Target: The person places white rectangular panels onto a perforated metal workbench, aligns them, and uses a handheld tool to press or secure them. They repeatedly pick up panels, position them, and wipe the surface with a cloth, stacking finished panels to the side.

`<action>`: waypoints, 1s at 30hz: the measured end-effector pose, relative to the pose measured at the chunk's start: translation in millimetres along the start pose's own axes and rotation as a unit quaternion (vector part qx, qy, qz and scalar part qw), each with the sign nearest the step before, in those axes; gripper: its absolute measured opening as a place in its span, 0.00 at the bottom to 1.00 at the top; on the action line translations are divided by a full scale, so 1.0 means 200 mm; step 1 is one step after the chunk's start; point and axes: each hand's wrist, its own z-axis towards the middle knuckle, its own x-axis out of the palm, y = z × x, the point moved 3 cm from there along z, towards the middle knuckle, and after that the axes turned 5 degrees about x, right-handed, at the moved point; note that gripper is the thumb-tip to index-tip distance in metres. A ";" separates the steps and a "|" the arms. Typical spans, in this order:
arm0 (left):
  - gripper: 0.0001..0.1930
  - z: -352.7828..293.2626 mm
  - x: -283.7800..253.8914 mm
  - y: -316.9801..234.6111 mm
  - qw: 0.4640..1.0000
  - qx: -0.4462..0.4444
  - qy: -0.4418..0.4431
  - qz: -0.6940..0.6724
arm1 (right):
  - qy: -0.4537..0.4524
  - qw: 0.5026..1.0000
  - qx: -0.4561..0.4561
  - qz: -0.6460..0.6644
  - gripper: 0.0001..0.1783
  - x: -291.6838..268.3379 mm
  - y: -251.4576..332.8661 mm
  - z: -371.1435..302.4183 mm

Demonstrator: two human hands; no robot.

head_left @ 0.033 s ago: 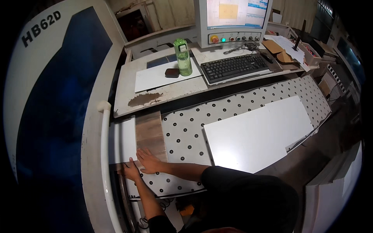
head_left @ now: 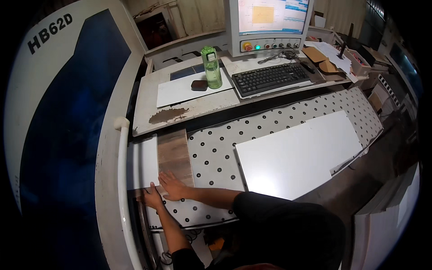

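Note:
My right hand (head_left: 173, 186) lies flat, fingers stretched, on the near end of a brown wood-grain board (head_left: 173, 150). Beside it, my left hand (head_left: 152, 197) rests at the near edge of the boards, its thumb apart from the fingers; the fingertips are partly hidden. A white panel (head_left: 144, 159) lies along the left side of the wood-grain board. Both rest at the left end of a pale table with black round studs (head_left: 216, 157). Neither hand is lifting anything that I can see.
A large white panel (head_left: 297, 155) lies on the studded table to the right. Behind stand a green bottle (head_left: 213, 72), a dark small case (head_left: 199, 85), a keyboard (head_left: 270, 78) and a monitor (head_left: 270, 20). A white rail (head_left: 122, 180) and a machine housing (head_left: 67, 112) bound the left.

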 end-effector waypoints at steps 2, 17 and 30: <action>0.40 0.03 0.01 0.06 0.999 -0.005 0.045 -0.026 | 0.012 1.000 -0.003 0.004 0.48 -0.06 0.02 -0.01; 0.37 0.04 0.09 0.19 0.998 0.042 -0.040 -0.017 | -0.381 0.824 0.328 0.261 0.18 -1.40 -0.49 -2.01; 0.34 -0.82 -0.27 -0.36 0.904 0.183 0.200 -0.330 | -0.346 0.733 0.568 0.143 0.34 -1.38 -0.99 -3.10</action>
